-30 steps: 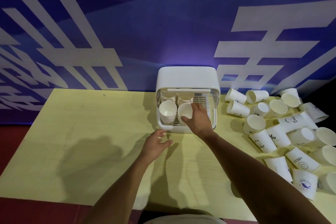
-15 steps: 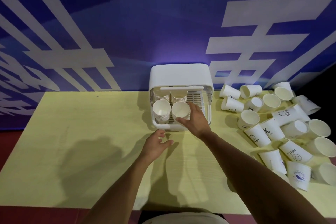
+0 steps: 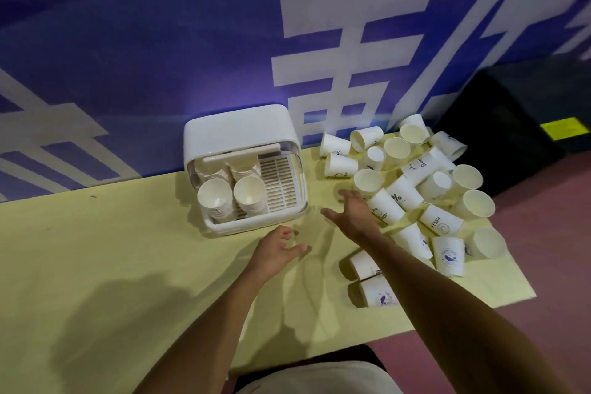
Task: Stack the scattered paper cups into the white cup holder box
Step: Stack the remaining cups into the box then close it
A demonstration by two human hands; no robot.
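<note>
The white cup holder box [image 3: 243, 125] stands at the back of the yellow table [image 3: 96, 249], its front open. Inside it, stacked paper cups [image 3: 215, 198] fill the left and middle slots; the right part shows a bare slatted tray [image 3: 281, 182]. Several loose paper cups [image 3: 412, 189] lie scattered to the right. My right hand [image 3: 351, 211] hovers open between the box and the pile, fingers spread, holding nothing, just beside a lying cup [image 3: 385, 211]. My left hand [image 3: 276, 249] hangs relaxed in front of the box, empty.
A blue wall with large white characters [image 3: 345, 51] rises right behind the table. A dark block [image 3: 518, 112] stands at the far right beyond the cups. The table's right edge [image 3: 511, 265] lies close to the outermost cups.
My right hand has left the cup in the box's middle stack and swung right toward the loose pile, now empty. The view has turned to the right. The left hand stays put.
</note>
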